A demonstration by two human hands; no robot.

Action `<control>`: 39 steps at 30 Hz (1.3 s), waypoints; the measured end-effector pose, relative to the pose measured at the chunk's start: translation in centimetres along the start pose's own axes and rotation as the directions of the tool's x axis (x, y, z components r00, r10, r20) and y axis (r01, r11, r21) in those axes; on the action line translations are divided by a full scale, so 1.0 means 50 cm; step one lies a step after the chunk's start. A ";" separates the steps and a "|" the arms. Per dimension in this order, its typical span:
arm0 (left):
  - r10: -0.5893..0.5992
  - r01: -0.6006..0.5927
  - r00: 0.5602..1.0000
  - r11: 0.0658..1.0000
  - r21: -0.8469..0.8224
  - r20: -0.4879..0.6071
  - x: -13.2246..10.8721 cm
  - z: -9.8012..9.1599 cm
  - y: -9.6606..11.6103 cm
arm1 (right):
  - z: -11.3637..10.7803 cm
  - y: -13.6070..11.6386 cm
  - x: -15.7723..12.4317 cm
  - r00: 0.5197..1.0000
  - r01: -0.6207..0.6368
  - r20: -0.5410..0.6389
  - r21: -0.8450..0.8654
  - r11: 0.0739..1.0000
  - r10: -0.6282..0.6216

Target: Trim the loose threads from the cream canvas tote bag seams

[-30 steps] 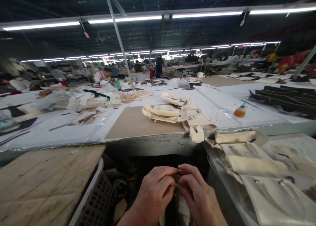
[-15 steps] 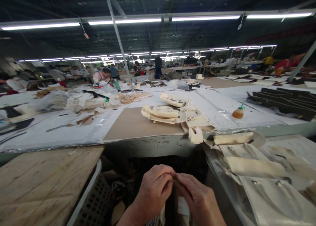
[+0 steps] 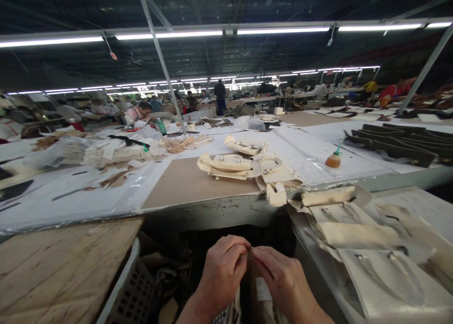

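Observation:
Low in the middle of the view, my left hand point(image 3: 223, 272) and my right hand point(image 3: 283, 279) meet fingertip to fingertip. Both are closed in a pinch. Whatever lies between the fingers is mostly hidden; only a thin dark edge shows there. Below them, in the shadow, hangs brownish and cream material with a white label point(image 3: 262, 289). On the table beyond my hands lie cream bag pieces with handles point(image 3: 230, 166), with one end hanging over the table edge. To the right, several cream handbag panels point(image 3: 384, 277) with pale handles are stacked beside me.
A worn wooden board point(image 3: 60, 267) is at the left, over a grey plastic basket point(image 3: 132, 291). The table point(image 3: 173, 184) carries a glue bottle point(image 3: 333, 158), dark panels point(image 3: 392, 142) and piled cut pieces point(image 3: 113, 149). People work further back.
The view has turned slightly to the right, so the table and its things sit further left. My hands stay pinched together, and the right wrist has shifted a little to the right.

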State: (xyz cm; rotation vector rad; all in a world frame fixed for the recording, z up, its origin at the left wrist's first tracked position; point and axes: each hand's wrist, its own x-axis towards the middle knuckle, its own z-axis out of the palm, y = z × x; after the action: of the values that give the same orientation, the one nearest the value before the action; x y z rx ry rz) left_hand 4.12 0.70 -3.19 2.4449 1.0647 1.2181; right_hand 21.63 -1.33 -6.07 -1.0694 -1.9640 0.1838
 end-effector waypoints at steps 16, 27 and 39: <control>-0.109 0.119 0.990 0.986 -0.115 0.095 0.003 -0.015 0.001 | -0.002 0.003 0.000 0.992 -0.121 -0.005 0.178 0.977 0.124; -0.366 0.388 0.911 0.917 -0.094 0.191 0.008 -0.016 0.003 | 0.008 0.005 -0.009 0.914 -0.406 0.147 0.302 0.862 0.378; -0.327 0.331 0.914 0.943 0.023 0.240 0.023 -0.030 -0.005 | -0.011 -0.017 0.010 0.840 -0.542 0.284 0.420 0.728 0.462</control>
State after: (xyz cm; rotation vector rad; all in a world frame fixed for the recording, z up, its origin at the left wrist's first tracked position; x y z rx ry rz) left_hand 3.30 1.46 -1.66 2.2078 1.3148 0.7997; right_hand 21.41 -1.62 -5.03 -1.2424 -1.5752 1.0435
